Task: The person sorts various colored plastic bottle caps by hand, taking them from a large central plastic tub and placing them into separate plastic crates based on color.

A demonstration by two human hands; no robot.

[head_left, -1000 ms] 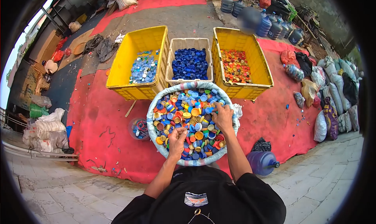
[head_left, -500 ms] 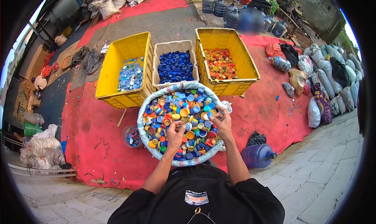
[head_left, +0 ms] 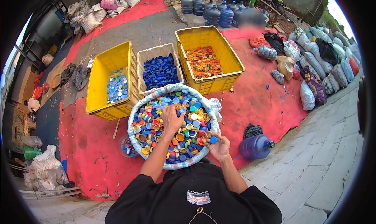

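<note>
A round basin [head_left: 133, 124] with a pale cloth-wrapped rim stands before me, heaped with mixed-colour plastic bottle caps [head_left: 179, 137]. Over the upper middle of the heap, my left hand [head_left: 171, 120] is closed, with a light blue bottle cap [head_left: 181, 111] between thumb and fingers. My right hand [head_left: 220, 147] is at the basin's lower right rim, pinching a blue bottle cap [head_left: 213, 140]. Beyond the basin, a yellow crate [head_left: 98, 89] has light blue and white caps, a white crate [head_left: 141, 67] dark blue caps, and another yellow crate [head_left: 229, 55] orange and red caps.
A purple water jug [head_left: 255, 147] lies to the right of the basin. Filled sacks [head_left: 313, 63] are piled at the far right, and white bags [head_left: 45, 169] sit at left. Several upright water jugs [head_left: 213, 15] stand at the back. Red matting [head_left: 250, 106] covers the ground.
My left hand has moved up over the heap. My right hand has dropped to the lower right rim and now shows a blue cap. The view has shifted slightly.
</note>
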